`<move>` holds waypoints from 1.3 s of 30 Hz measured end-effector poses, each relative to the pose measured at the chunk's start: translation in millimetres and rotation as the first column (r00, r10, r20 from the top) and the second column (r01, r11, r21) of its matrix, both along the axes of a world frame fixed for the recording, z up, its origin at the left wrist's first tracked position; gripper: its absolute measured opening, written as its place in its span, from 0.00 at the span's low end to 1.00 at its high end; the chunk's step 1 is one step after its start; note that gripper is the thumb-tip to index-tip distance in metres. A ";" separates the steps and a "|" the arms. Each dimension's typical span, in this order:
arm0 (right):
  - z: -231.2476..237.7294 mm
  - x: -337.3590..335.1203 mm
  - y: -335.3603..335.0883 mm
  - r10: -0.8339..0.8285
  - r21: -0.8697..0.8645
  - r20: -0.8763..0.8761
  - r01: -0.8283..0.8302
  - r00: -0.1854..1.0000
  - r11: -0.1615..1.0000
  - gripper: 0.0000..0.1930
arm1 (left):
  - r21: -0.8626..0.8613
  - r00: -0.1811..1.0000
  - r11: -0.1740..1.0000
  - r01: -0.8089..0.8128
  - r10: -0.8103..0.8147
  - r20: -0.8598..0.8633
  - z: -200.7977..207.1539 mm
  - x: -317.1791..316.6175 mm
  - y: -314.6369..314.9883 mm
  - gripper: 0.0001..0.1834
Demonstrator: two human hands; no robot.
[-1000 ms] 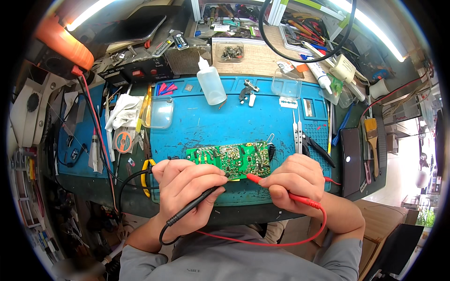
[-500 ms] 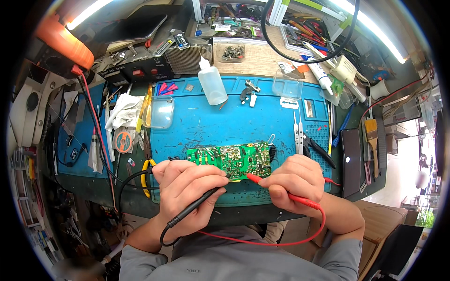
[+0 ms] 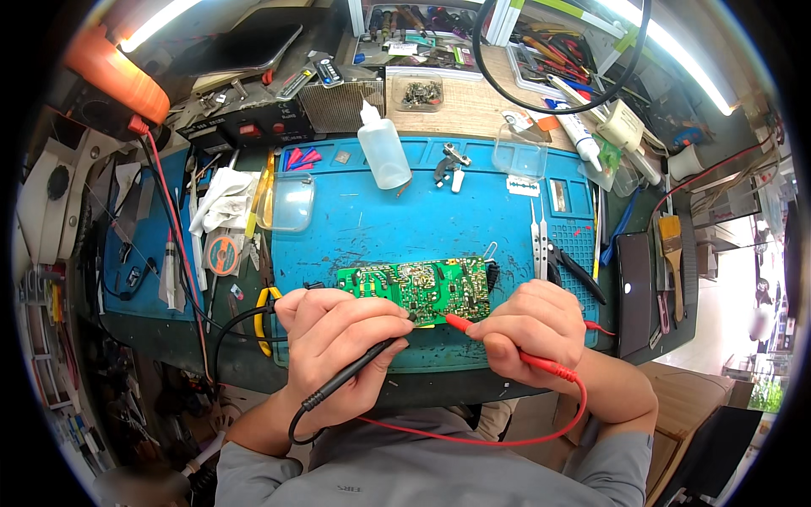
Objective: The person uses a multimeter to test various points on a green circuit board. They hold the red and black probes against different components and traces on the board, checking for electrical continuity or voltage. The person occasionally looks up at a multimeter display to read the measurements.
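Observation:
A green circuit board [image 3: 420,290] lies on the blue work mat [image 3: 338,220], its soldered side facing up. Pinched in my left hand [image 3: 342,342] is a black test probe [image 3: 351,374], slanting up toward the board's near edge; the fingers hide its tip. My right hand [image 3: 534,331] grips a red test probe [image 3: 459,323], whose point reaches the board's near edge right of its middle. Whether either tip makes contact is too small to tell. The red probe's lead [image 3: 581,406] loops down across my lap. At the upper left is an orange multimeter [image 3: 118,76] with leads plugged in.
Behind the board stand a translucent squeeze bottle [image 3: 383,150] and a small metal clamp [image 3: 452,167]. Tweezers [image 3: 538,241] and black-handled pliers [image 3: 577,275] lie at the right, beside a dark phone [image 3: 634,291]. A solder spool [image 3: 223,256] and yellow-handled pliers [image 3: 269,319] are at the left.

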State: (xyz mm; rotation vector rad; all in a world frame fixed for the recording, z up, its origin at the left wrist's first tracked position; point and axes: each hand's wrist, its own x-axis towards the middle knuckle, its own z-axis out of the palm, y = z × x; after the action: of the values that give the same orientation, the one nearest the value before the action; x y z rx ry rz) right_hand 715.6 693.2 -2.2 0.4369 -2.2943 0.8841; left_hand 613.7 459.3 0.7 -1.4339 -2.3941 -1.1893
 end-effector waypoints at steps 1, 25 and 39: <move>0.1 0.0 -0.5 -0.003 -0.001 0.001 0.003 1.000 1.000 0.04 | 0.000 1.000 1.000 -0.001 0.001 0.001 0.2 0.2 0.0 0.11; 0.7 -0.2 -0.8 0.002 0.015 -0.014 -0.002 1.000 1.000 0.04 | -0.015 1.000 1.000 0.000 0.000 -0.008 3.1 -0.4 1.2 0.10; -0.6 0.5 0.2 -0.006 0.006 -0.012 0.006 1.000 1.000 0.05 | -0.020 1.000 1.000 0.001 -0.001 -0.002 3.3 -0.2 0.8 0.10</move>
State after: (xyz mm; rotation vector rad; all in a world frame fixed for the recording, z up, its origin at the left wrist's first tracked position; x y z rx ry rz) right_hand 716.1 693.4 -2.8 0.4371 -2.2867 0.8695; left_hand 613.6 460.1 4.0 -1.4412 -2.4113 -1.1668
